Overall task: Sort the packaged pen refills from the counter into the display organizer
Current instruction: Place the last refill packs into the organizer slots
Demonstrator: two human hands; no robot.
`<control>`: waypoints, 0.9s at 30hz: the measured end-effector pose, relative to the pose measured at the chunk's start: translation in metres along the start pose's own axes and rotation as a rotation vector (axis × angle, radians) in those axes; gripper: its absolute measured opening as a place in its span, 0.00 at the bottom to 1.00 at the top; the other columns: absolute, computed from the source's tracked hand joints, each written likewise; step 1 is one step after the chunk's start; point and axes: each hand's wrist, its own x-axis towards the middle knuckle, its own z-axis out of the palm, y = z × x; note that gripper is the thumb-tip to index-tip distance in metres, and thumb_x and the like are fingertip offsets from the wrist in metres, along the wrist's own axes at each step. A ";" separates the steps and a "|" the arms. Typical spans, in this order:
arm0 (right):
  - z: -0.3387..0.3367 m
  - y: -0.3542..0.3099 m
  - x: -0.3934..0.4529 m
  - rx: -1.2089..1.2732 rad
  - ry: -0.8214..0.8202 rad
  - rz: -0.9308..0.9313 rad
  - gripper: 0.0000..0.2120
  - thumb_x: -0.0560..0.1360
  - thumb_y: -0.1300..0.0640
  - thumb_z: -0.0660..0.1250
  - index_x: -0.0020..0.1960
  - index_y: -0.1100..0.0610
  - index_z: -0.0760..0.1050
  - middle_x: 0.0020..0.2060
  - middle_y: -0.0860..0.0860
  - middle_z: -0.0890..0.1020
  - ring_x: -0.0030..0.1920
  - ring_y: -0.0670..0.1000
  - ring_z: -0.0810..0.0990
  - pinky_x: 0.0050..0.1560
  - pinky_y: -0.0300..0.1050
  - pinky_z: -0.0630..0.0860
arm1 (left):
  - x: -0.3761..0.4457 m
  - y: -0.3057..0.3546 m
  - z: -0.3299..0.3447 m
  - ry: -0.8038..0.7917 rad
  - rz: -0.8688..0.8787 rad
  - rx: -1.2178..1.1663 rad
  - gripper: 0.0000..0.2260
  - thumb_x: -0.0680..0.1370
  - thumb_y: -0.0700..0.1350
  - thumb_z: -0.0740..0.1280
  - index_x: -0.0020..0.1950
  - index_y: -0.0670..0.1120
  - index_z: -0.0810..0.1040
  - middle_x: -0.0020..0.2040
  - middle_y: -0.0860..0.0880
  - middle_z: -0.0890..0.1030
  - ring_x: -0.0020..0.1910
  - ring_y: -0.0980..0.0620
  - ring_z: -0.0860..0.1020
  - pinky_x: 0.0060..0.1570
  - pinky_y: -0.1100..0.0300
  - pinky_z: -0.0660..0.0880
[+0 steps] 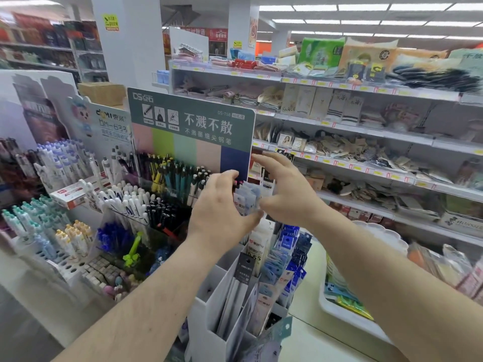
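Head view puts the packaged pen refills [247, 198] at the centre of the frame, a small stack of translucent sleeves standing roughly upright, their long axis running top to bottom with the hang-tab ends uppermost. The left hand [222, 205] grasps the stack from its left side: fingers curl over the top edge and the thumb presses in below, near the lower edge. The right hand [285, 189] sits just to the right of the stack, fingers spread and loosely extended, the lower ones touching or almost touching the sleeves' right face; whether it bears any weight I cannot tell, and it looks released rather than clenched.

Directly below the stack, toward the lower centre of the frame, stands the display organizer [209, 317], a white stepped cardboard unit whose compartments already hold other refill packs on end. Since the stack hangs above the upper compartments with its long axis already matching the slots, the coming move is probably a straight lowering, and the left hand, which carries it, is the one placed to do it. To the left stand racks of pens [125, 197]; behind rises a green sign [193, 121].
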 end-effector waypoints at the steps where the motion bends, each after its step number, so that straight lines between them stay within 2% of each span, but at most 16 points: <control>1: 0.002 0.001 -0.003 -0.169 -0.049 -0.083 0.44 0.69 0.65 0.67 0.80 0.47 0.55 0.79 0.46 0.56 0.76 0.48 0.57 0.76 0.47 0.53 | -0.002 0.002 0.001 0.027 0.063 0.060 0.37 0.67 0.53 0.78 0.70 0.42 0.70 0.64 0.44 0.75 0.62 0.45 0.75 0.61 0.54 0.72; 3: 0.006 0.007 -0.008 -0.403 -0.215 -0.176 0.46 0.71 0.63 0.65 0.81 0.48 0.46 0.81 0.44 0.47 0.79 0.46 0.45 0.77 0.47 0.42 | -0.007 0.003 0.001 -0.031 0.116 0.155 0.37 0.70 0.52 0.76 0.74 0.41 0.67 0.72 0.44 0.72 0.71 0.47 0.70 0.68 0.57 0.67; 5: 0.008 0.012 -0.012 -0.486 -0.277 -0.171 0.46 0.71 0.63 0.64 0.82 0.49 0.42 0.81 0.45 0.44 0.80 0.45 0.43 0.77 0.46 0.38 | -0.014 -0.001 0.002 -0.158 0.094 0.173 0.38 0.75 0.54 0.71 0.79 0.45 0.59 0.77 0.49 0.64 0.75 0.52 0.64 0.71 0.60 0.63; 7: 0.008 0.018 -0.013 -0.509 -0.186 -0.191 0.46 0.71 0.61 0.65 0.82 0.49 0.43 0.81 0.45 0.45 0.80 0.44 0.41 0.77 0.45 0.36 | -0.017 -0.003 0.002 -0.206 0.083 0.173 0.40 0.76 0.54 0.69 0.81 0.46 0.51 0.80 0.50 0.58 0.78 0.53 0.59 0.72 0.61 0.59; 11: 0.007 0.015 -0.019 -0.368 -0.266 -0.217 0.47 0.70 0.64 0.65 0.82 0.49 0.45 0.81 0.45 0.48 0.79 0.43 0.43 0.79 0.48 0.41 | -0.016 0.002 -0.002 -0.218 0.095 0.161 0.41 0.75 0.55 0.68 0.81 0.47 0.49 0.81 0.50 0.54 0.79 0.53 0.54 0.74 0.60 0.55; 14: -0.015 0.023 -0.010 -0.232 -0.053 -0.119 0.46 0.69 0.70 0.64 0.81 0.49 0.49 0.80 0.45 0.53 0.79 0.44 0.48 0.79 0.46 0.42 | -0.009 0.006 -0.006 -0.166 0.136 0.213 0.41 0.75 0.57 0.67 0.81 0.48 0.49 0.81 0.49 0.50 0.80 0.51 0.50 0.76 0.57 0.51; 16: -0.029 0.039 0.006 -0.364 0.004 -0.032 0.47 0.69 0.68 0.64 0.81 0.49 0.47 0.81 0.47 0.50 0.80 0.46 0.46 0.78 0.46 0.40 | -0.001 0.012 -0.008 -0.190 0.202 0.279 0.40 0.76 0.59 0.64 0.81 0.49 0.47 0.82 0.49 0.47 0.80 0.49 0.46 0.78 0.53 0.48; 18: -0.027 0.054 0.021 -0.526 -0.071 -0.004 0.49 0.69 0.65 0.65 0.82 0.48 0.43 0.81 0.47 0.44 0.80 0.47 0.42 0.77 0.47 0.36 | 0.005 0.021 -0.007 -0.272 0.254 0.369 0.40 0.77 0.59 0.62 0.81 0.50 0.45 0.82 0.50 0.43 0.80 0.50 0.41 0.78 0.51 0.44; 21: -0.015 0.067 0.035 -0.646 -0.273 -0.049 0.48 0.70 0.64 0.65 0.82 0.47 0.42 0.81 0.47 0.43 0.80 0.47 0.43 0.78 0.51 0.36 | 0.012 0.028 -0.003 -0.379 0.268 0.484 0.38 0.77 0.59 0.61 0.81 0.50 0.46 0.82 0.52 0.46 0.80 0.51 0.43 0.78 0.48 0.45; 22: -0.016 0.068 0.038 -0.636 -0.292 -0.059 0.48 0.69 0.64 0.64 0.82 0.47 0.44 0.81 0.47 0.44 0.80 0.47 0.45 0.79 0.51 0.38 | 0.013 0.028 -0.002 -0.406 0.261 0.495 0.37 0.78 0.59 0.61 0.81 0.50 0.47 0.82 0.52 0.48 0.80 0.51 0.45 0.78 0.48 0.46; 25: -0.030 0.073 0.058 -0.560 -0.119 -0.028 0.48 0.68 0.68 0.64 0.81 0.46 0.48 0.81 0.47 0.49 0.80 0.48 0.48 0.79 0.52 0.39 | 0.015 0.028 -0.003 -0.413 0.239 0.480 0.36 0.78 0.59 0.61 0.81 0.49 0.49 0.81 0.51 0.51 0.80 0.51 0.48 0.78 0.50 0.48; 27: -0.038 0.080 0.076 -0.554 -0.070 0.053 0.48 0.69 0.69 0.63 0.81 0.47 0.43 0.81 0.48 0.46 0.80 0.50 0.44 0.79 0.52 0.38 | 0.014 0.029 -0.003 -0.414 0.236 0.488 0.36 0.78 0.58 0.61 0.81 0.49 0.50 0.81 0.51 0.52 0.80 0.51 0.49 0.78 0.50 0.49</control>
